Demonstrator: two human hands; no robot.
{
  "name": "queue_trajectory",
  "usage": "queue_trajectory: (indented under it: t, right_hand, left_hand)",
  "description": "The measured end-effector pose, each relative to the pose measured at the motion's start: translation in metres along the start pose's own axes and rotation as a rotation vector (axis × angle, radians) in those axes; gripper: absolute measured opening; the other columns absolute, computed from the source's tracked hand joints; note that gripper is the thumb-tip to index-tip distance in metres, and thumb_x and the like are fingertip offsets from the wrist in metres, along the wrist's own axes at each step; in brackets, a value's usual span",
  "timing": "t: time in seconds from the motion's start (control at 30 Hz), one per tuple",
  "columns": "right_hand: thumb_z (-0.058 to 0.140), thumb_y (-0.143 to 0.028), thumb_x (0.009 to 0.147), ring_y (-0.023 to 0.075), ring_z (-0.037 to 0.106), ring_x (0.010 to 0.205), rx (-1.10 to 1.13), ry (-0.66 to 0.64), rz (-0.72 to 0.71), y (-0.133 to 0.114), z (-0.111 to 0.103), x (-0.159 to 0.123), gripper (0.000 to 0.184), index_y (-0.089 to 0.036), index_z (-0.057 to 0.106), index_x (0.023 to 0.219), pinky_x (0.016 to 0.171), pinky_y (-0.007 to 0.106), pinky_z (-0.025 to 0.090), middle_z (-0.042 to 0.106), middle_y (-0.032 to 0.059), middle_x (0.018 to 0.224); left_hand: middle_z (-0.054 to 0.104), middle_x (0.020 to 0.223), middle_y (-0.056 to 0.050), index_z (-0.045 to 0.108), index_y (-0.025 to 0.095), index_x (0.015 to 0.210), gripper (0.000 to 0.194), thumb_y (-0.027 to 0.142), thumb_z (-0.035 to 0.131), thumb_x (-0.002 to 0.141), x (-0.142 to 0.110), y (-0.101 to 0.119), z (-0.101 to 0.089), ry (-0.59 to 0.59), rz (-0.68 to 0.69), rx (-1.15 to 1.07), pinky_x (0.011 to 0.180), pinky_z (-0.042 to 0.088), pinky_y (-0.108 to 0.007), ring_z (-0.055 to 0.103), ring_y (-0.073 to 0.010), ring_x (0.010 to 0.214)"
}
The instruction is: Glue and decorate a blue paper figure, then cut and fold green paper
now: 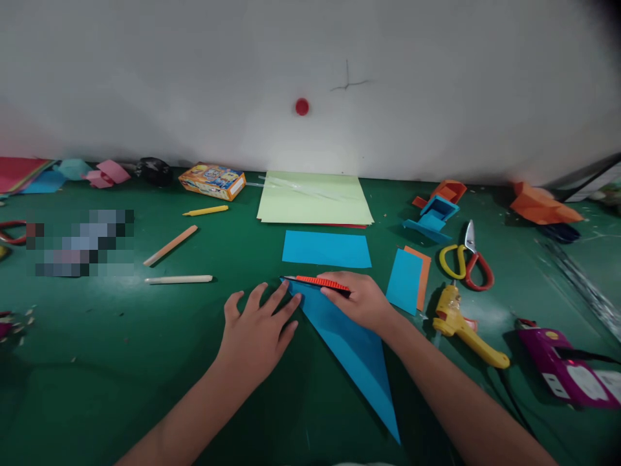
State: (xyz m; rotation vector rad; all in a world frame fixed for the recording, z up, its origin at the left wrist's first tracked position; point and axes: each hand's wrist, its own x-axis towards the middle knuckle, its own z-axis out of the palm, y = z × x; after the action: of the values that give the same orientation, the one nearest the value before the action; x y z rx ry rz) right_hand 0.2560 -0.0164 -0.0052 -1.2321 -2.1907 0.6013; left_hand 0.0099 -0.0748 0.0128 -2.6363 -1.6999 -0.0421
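My right hand [361, 301] is closed around a red box cutter [323, 282], its tip pointing left along the upper edge of a folded blue paper [352, 349]. This paper has a triangular shape, with its long point reaching down toward me. My left hand [262, 323] lies with fingers spread, the fingertips touching the paper's upper left corner. Just beyond both hands lies a blue paper rectangle [326, 249]. To the right, a smaller blue paper piece [404, 281] overlaps an orange one [424, 272].
Scissors [469, 259], a yellow glue gun [466, 327] and a purple power strip [563, 362] lie at right. Pale green sheets [313, 200] and a patterned box [213, 180] stand by the wall. Crayon-like sticks [172, 246] lie left; folded paper shapes [439, 207] sit back right.
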Motion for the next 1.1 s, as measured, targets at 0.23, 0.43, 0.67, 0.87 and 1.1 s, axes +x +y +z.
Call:
queue_trajectory:
  t: [0.23,0.43,0.67,0.87,1.1]
  right_hand:
    - [0.051,-0.041,0.103,0.0243,0.072,0.111,-0.036,-0.028,-0.003,0.0016,-0.0028,0.0008,0.034,-0.026,0.07,0.127,0.094,0.039,0.06,0.077,0.0039,0.123]
    - [0.053,-0.043,0.102,0.0237,0.073,0.109,0.005,-0.012,0.034,0.0054,-0.0009,-0.0006,0.032,-0.029,0.071,0.124,0.094,0.038,0.059,0.077,0.0022,0.122]
    - [0.054,-0.043,0.102,0.0235,0.073,0.109,-0.007,0.015,0.046,0.006,0.003,0.002,0.031,-0.028,0.071,0.123,0.095,0.037,0.059,0.077,0.0016,0.122]
    - [0.053,-0.043,0.102,0.0237,0.073,0.109,-0.016,0.005,0.033,0.0055,0.0025,0.0018,0.032,-0.028,0.07,0.125,0.096,0.038,0.059,0.077,0.0021,0.123]
    - [0.052,-0.044,0.103,0.0239,0.072,0.111,-0.033,-0.011,0.017,0.0049,0.0006,-0.0013,0.033,-0.027,0.07,0.125,0.096,0.037,0.058,0.076,0.0026,0.124]
  left_hand:
    - [0.051,0.157,-0.001,0.059,0.038,0.144,0.042,0.037,0.046,0.105,0.0005,0.0008,-0.0036,-0.012,-0.01,0.02,0.105,0.034,-0.071,0.05,-0.0411,0.134]
    - [0.049,0.159,0.0,0.059,0.04,0.144,0.041,0.038,0.047,0.105,0.0006,-0.0023,-0.0001,-0.011,-0.009,0.003,0.106,0.034,-0.069,0.049,-0.0391,0.134]
    - [0.05,0.158,-0.005,0.061,0.041,0.143,0.041,0.042,0.045,0.105,0.0015,-0.0063,0.0004,-0.001,0.004,-0.003,0.105,0.033,-0.066,0.047,-0.0378,0.135]
    - [0.049,0.158,-0.005,0.058,0.041,0.145,0.042,0.041,0.044,0.106,0.0013,-0.0045,-0.0018,-0.011,0.0,0.035,0.104,0.033,-0.067,0.052,-0.0374,0.127]
    - [0.046,0.161,-0.005,0.055,0.043,0.147,0.044,0.04,0.047,0.104,0.0023,0.0012,-0.0069,-0.069,-0.03,0.058,0.103,0.032,-0.074,0.053,-0.0394,0.125]
